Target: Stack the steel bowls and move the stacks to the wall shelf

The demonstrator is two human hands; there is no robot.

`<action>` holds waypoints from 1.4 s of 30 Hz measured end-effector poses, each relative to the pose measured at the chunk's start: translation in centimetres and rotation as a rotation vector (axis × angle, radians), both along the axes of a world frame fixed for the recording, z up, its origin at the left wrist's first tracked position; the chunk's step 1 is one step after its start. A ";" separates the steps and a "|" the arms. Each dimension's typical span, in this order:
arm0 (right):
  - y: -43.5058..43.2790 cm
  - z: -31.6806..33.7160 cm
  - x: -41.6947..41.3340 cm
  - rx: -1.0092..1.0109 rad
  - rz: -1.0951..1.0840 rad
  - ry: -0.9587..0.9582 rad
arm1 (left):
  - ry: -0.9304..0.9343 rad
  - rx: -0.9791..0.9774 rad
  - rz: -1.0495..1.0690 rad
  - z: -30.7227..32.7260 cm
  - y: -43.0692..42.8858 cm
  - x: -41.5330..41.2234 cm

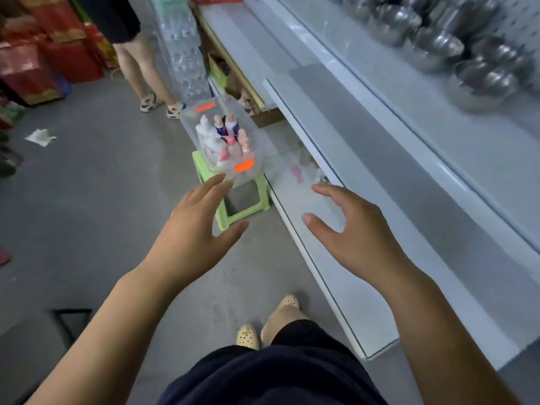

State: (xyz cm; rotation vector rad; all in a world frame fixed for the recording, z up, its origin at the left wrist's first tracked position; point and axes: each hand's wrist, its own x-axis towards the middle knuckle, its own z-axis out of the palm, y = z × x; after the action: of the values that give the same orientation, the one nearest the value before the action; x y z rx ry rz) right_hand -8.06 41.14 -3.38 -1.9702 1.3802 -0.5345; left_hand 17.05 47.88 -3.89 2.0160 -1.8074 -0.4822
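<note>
Steel bowls [438, 45] sit in a cluster on the wall shelf [380, 112] at the upper right. Motion blur makes it hard to say whether they are nested into stacks or merely heaped. Neither of the hands carries anything: the left hand [198, 226] hangs with fingers spread and relaxed above a green stool [233, 220], and the right hand [356, 229], equally slack and well apart from it, hovers over the lower shelf [336, 287]. I judge this a moment between loads, with no bowl in reach. The next move calls for turning up toward the bowls to nest any loose ones, or finding more elsewhere (none show on the floor), while steering clear of the clear box [204, 118] of figurines on the stool.
</note>
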 end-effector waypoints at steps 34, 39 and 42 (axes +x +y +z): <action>-20.7 0.9 -10.8 -0.148 -1.022 -0.074 | 0.250 -0.083 -0.631 1.3 -40.7 -14.0; -24.1 0.1 -10.4 -0.158 -1.131 -0.172 | 0.399 0.000 -0.589 1.2 -46.6 -16.5; -26.0 -0.4 -10.1 -0.187 -1.186 -0.213 | 0.451 -0.028 -0.566 0.9 -48.7 -17.6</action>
State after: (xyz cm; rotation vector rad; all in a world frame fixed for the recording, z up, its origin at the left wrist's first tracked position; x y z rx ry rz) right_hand -18.13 15.15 -3.74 -0.9589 2.3102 -1.3671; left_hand -0.53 -0.79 -3.00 1.2111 -2.0348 -0.9746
